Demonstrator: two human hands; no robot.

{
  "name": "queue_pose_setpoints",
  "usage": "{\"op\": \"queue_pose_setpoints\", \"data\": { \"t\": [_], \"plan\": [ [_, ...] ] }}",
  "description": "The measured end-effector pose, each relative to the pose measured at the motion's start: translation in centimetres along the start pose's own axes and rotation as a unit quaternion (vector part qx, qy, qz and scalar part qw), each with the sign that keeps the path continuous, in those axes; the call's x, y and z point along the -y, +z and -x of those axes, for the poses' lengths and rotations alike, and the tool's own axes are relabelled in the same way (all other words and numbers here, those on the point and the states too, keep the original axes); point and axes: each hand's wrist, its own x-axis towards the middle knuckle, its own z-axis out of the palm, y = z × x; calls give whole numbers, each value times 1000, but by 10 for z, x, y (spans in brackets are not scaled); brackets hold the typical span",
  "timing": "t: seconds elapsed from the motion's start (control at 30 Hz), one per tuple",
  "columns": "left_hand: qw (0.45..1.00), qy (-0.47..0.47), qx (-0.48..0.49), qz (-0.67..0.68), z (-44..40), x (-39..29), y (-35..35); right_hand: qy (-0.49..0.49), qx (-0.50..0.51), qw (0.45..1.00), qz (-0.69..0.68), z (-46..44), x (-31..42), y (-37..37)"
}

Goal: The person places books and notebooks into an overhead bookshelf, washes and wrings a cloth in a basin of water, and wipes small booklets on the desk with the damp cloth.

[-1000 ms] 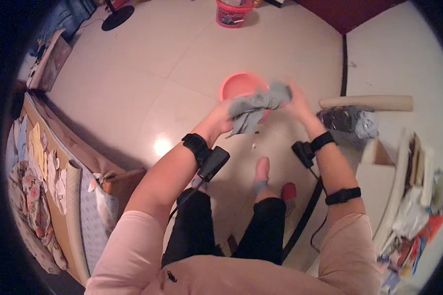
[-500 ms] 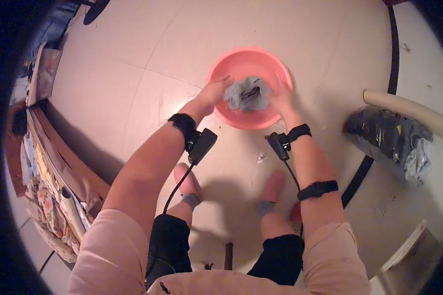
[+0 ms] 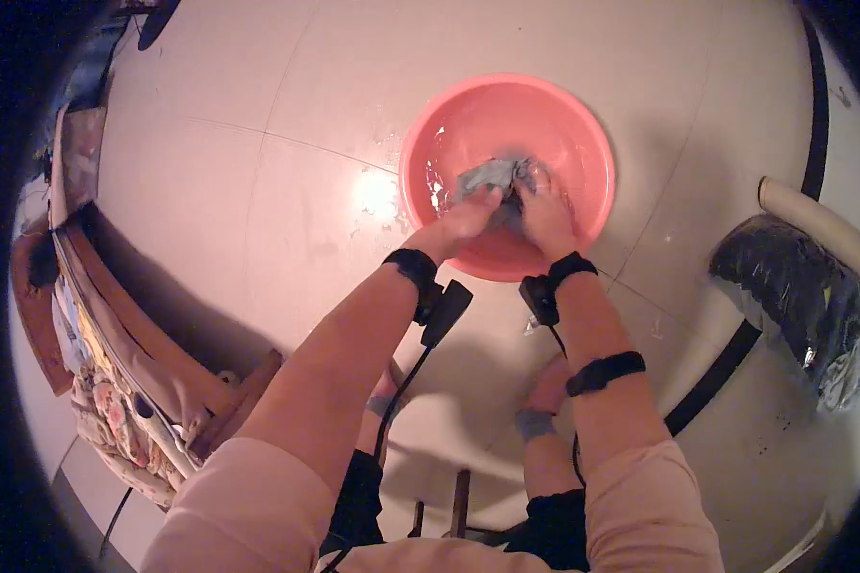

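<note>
A pink basin [image 3: 506, 95] with water in it stands on the floor in front of me. In it lies a bunched grey cloth [image 3: 490, 176], partly hidden by my fingers. My left hand [image 3: 468, 215] is closed on the cloth's near left side, thumb pointing inward. On the right side of the same cloth, my right hand [image 3: 545, 212] grips with curled fingers. Both hands reach over the basin's near rim, close to each other. Black straps with small devices are on both wrists.
Tiled floor [image 3: 334, 86] with splashed water lies left of the basin. At right are a plastic-wrapped dark bundle [image 3: 798, 286] and a beige roll [image 3: 822, 224]. Fabrics and boards [image 3: 134, 315] line the left side. My feet are just below the basin.
The cloth, first stretched between my raised hands, is now down in the basin. My hands have come closer together on it. The view has tilted down, and the basin appears larger.
</note>
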Motion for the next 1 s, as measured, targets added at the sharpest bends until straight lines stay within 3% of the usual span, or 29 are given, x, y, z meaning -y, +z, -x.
{"op": "queue_pose_setpoints", "data": {
  "t": [0.07,0.1,0.13,0.17,0.2,0.23,0.27,0.3,0.33,0.37,0.4,0.47,0.5,0.53,0.6,0.67,0.7,0.73,0.77,0.8,0.87,0.93,1.0],
  "plan": [
    [999,-25,-29,8,-10,0,-7,74,-47,985,-149,-15,-7,-10],
    [995,16,1,103,-12,3,-13,69,-44,986,-146,-23,-7,-15],
    [978,53,33,197,-12,9,-15,115,1,971,-209,-26,-7,-20],
    [978,52,33,201,-5,16,-19,161,45,948,-269,-21,-2,-25],
    [978,-29,-1,205,3,0,-21,160,46,950,-264,-22,6,-36],
    [971,-108,-35,209,7,-9,-23,113,34,921,-370,-20,25,-50],
    [971,-106,-33,214,1,-8,-25,65,21,880,-470,-18,41,-61],
    [956,-102,-7,276,-9,-6,-30,63,22,882,-466,-13,56,-68],
    [936,-100,19,337,-2,-20,-31,70,23,820,-567,-7,69,-71],
    [881,-61,51,467,6,-34,-26,77,25,746,-661,-5,79,-72],
    [880,-60,51,469,0,-19,-29,77,26,747,-660,-4,88,-66],
    [842,85,209,491,-29,15,-36,57,-70,886,-456,-12,93,-46],
    [782,53,291,549,-18,-1,-35,38,-149,918,-367,-16,96,-50],
    [785,54,290,545,-11,-8,-35,36,-152,915,-371,-23,93,-48],
    [888,-32,43,457,1,-15,-32,76,-50,981,-172,-33,74,-45],
    [882,-21,49,469,1,-12,-32,146,74,986,-31,-37,51,-45],
    [916,-83,33,391,17,-24,-32,143,73,986,-35,-35,46,-42],
    [939,-145,16,312,25,-28,-33,181,-39,983,7,-31,41,-36],
    [939,-146,14,312,27,-30,-34,218,-149,963,51,-25,34,-30],
    [946,-106,-1,306,26,-30,-33,218,-148,963,52,-28,20,-10],
    [951,-63,-9,303,21,-36,-27,153,-2,963,-223,-42,-11,28],
    [955,-62,-61,285,21,-46,-25,229,72,815,-528,-17,57,-60],
    [932,-73,-14,354,27,-54,-27,90,64,751,-651,-1,82,-78]
  ]
}}
